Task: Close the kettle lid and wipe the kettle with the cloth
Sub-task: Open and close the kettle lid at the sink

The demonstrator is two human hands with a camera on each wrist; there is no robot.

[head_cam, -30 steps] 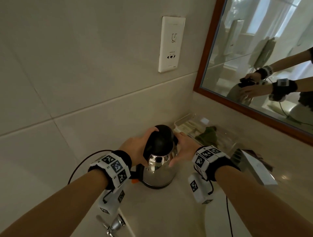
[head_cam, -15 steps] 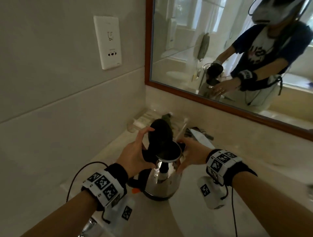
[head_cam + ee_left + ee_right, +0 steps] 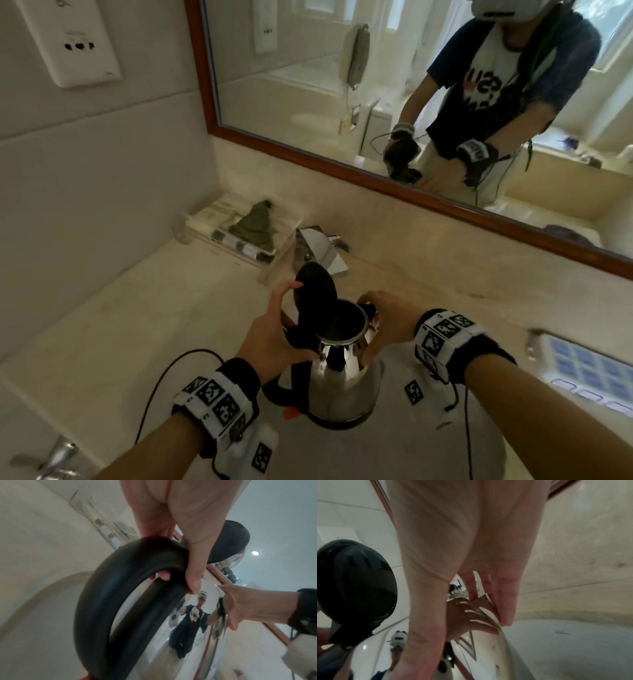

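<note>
A steel kettle (image 3: pixel 342 387) stands on the pale counter with its black lid (image 3: pixel 317 294) raised upright and its mouth open. My left hand (image 3: pixel 274 332) grips the black handle (image 3: pixel 106 601), with one finger reaching up to the lid's back edge. On the other side, my right hand (image 3: pixel 387 322) holds the kettle's upper body, its fingers (image 3: pixel 503 601) pressed on the steel by the rim. The lid (image 3: pixel 356 582) also shows in the right wrist view. A crumpled green cloth (image 3: pixel 255 224) lies on a tray in the back corner, away from both hands.
The clear tray (image 3: pixel 205 222) with small toiletries sits against the tiled wall. A chrome faucet (image 3: pixel 322 250) stands just behind the kettle, under the wood-framed mirror (image 3: pixel 342 161). A wall socket (image 3: pixel 73 44) is at upper left. A blue-patterned item (image 3: pixel 582 370) lies at right.
The lid has swung from down on the kettle to standing upright. Both hands have stayed on the kettle. The head view has turned toward the mirror.
</note>
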